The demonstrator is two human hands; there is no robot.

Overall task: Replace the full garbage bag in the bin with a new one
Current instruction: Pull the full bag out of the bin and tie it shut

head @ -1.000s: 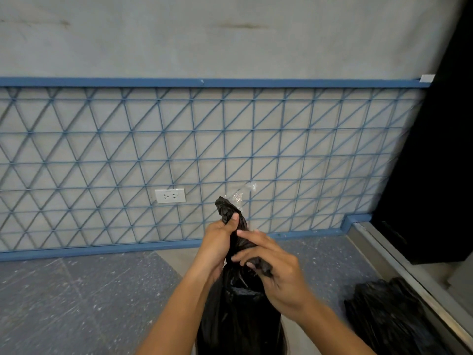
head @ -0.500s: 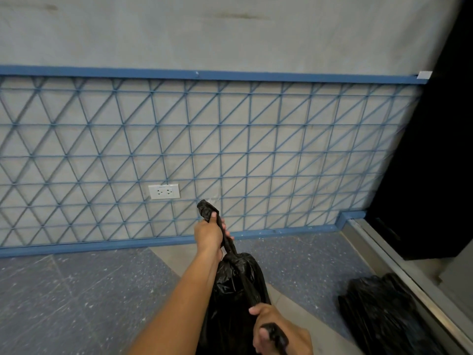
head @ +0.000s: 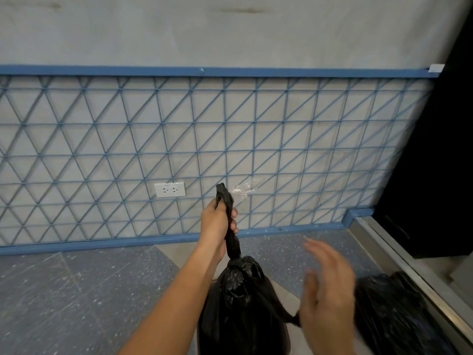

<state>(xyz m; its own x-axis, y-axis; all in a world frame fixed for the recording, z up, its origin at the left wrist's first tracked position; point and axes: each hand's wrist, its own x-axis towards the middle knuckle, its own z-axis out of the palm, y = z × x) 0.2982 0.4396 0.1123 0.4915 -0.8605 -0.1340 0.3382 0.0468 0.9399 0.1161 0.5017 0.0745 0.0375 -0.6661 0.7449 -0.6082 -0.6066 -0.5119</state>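
The full black garbage bag hangs at bottom centre, its top twisted into a knot with a long neck rising above it. My left hand is shut around that neck just above the knot. My right hand is blurred to the right of the bag, fingers spread. A thin strand of the bag runs from the knot to the heel of that hand. A grey rim, apparently the bin, shows beside the bag's lower part.
A second black bag lies on the floor at the right, next to a metal door track. A blue wire grid with a white wall socket covers the wall ahead. A dark panel stands at the right.
My right hand, which was pulling a strand of the bag downward, has risen to the right and spread its fingers. My left hand keeps hold of the neck, and the knot looks tighter.
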